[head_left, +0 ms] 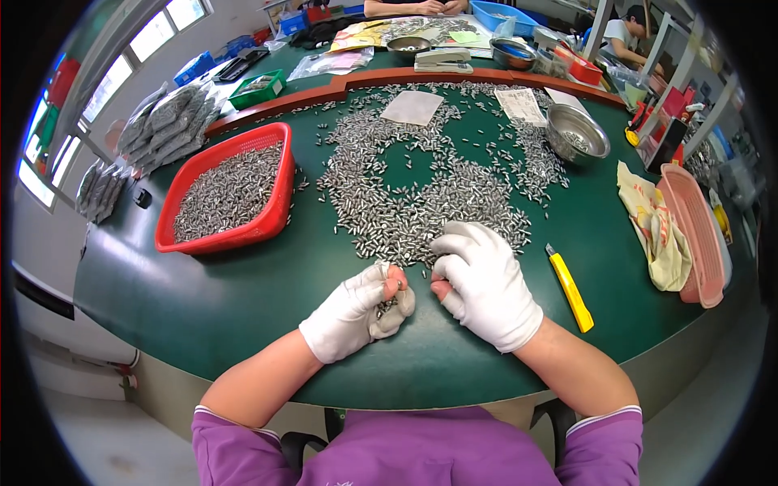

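My left hand (344,317), in a white glove with bare fingertips, curls around several small metal pins (386,307) in its palm. One pin shows by its thumb and forefinger. To its right, my right hand (489,285), gloved the same way, rests at the near edge of a wide spread of loose silvery pins (381,212). Its fingers are bent in toward the thumb; whatever lies between them is hidden.
A red basket (287,174) full of pins stands on the green table (243,312) at left. Rightward lie a yellow utility knife (571,290), a metal bowl (596,144), a cloth (655,231) and a pink basket (697,235). Grey bags (166,121) are stacked far left.
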Demonstrator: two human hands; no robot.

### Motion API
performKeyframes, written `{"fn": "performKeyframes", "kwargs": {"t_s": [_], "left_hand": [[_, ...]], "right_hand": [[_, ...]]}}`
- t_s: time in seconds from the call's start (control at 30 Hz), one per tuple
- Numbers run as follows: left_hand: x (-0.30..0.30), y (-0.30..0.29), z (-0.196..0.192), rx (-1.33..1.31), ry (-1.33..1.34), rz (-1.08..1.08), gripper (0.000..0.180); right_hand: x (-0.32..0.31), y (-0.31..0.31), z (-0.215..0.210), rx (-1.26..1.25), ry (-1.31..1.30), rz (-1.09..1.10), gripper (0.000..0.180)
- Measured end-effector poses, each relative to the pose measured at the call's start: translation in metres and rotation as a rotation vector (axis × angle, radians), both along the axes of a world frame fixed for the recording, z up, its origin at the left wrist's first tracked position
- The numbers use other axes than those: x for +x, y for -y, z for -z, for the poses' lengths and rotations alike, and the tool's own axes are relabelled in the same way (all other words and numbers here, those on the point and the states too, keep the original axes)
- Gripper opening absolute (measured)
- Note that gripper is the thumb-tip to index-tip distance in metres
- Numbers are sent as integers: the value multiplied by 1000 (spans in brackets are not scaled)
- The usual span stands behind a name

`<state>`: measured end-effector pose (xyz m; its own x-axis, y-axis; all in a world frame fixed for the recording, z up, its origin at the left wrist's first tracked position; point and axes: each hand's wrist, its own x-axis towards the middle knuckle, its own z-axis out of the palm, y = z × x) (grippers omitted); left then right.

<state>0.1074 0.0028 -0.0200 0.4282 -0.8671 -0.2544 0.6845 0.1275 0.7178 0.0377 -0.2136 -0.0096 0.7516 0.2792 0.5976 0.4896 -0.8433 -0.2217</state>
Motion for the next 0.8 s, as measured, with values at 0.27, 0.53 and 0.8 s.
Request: {"fn": "performKeyframes", "kwargs": {"t_s": [0.27,0.53,0.8], "left_hand": [[5,0,2,-82,-71,28,30],[11,-5,3,-125,-31,-132,19],[85,-51,-41,-207,638,-875,13]], "right_hand": [[-9,4,-1,132,19,51,19],[-15,5,-13,368,-183,65,11],[-13,9,-4,336,-192,88,8]]}}
